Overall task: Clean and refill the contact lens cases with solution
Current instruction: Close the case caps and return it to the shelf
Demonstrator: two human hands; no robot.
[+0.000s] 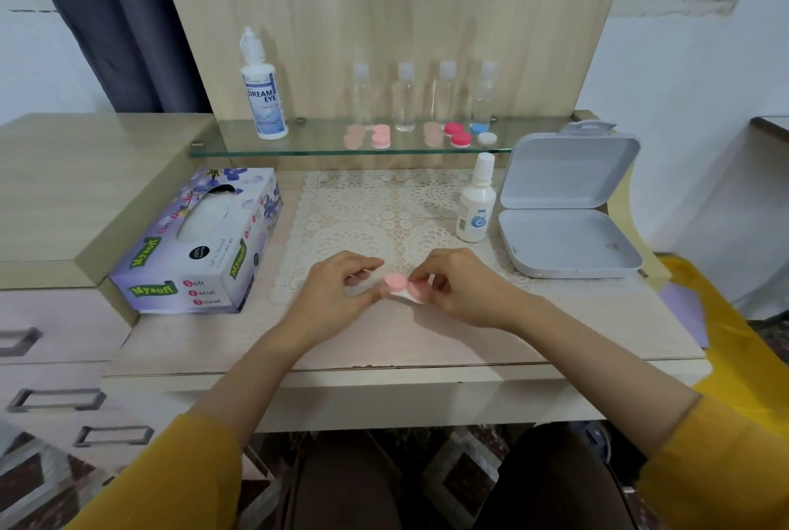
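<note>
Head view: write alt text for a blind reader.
A person's left hand and right hand hold a pink contact lens case over a lace mat. A tissue box sits left, a small white bottle and open grey box right; bottles and more cases line the glass shelf behind.

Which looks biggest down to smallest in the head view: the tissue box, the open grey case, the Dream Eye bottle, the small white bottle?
1. tissue box and open grey case: they look about alike, too close to rank.
2. Dream Eye bottle, though it stands farther back.
3. small white bottle.
</note>
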